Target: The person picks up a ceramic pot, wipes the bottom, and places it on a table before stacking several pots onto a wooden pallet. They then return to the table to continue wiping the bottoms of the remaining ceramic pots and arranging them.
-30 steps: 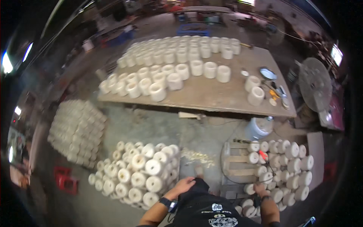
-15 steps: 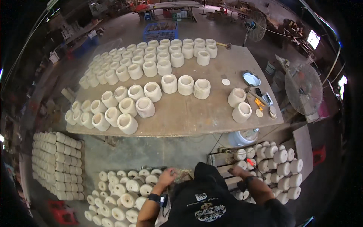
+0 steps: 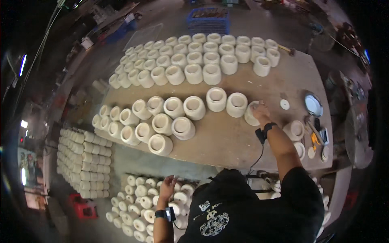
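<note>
I can't sharply make out the right grip [image 3: 261,111], slightly blurred over a white hollow cylinder [image 3: 251,117] whose rim it partly hides. The black sleeve [image 3: 302,194] covers much of the cylinder stack [image 3: 326,200]. The lower edge crops the left forearm [image 3: 163,231]; the pedestal fan [image 3: 360,137] blurs into shadow.

Whitish round pot [image 3: 250,116], upright, on table [image 3: 219,150]

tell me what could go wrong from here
The right grip is at a white cylinder close beside another; a sideways nudge might knock them together.
The black cable hanging from the right wrist could snag on the table.
The left grip, seen against the stacked cylinders, might jostle them.
</note>
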Motion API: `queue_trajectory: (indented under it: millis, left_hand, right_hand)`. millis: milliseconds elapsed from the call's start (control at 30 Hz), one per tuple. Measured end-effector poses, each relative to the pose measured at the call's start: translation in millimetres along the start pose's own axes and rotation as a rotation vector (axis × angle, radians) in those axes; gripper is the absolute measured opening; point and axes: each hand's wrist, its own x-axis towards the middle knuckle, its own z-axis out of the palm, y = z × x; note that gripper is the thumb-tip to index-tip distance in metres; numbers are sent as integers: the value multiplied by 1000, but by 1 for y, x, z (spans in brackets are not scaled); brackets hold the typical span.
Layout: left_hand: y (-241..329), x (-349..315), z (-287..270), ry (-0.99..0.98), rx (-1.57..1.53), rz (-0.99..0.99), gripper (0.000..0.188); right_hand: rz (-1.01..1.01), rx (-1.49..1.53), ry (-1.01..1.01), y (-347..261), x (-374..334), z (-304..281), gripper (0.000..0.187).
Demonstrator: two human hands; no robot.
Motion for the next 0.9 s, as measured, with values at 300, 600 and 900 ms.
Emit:
queue_trajectory:
  millis: [300, 600, 900]
  left_hand:
    - [86, 59, -36, 191, 134, -137, 40]
    - [102, 208, -24, 373, 316, -83, 97]
    - [143, 229, -2, 454, 693, -449, 105]
  right_hand:
    - [121, -34, -435, -59, 28, -8, 85]
    - [60, -111, -281, -27, 46, 62, 48]
    - [-538, 11, -363, -56, 23, 19, 35]
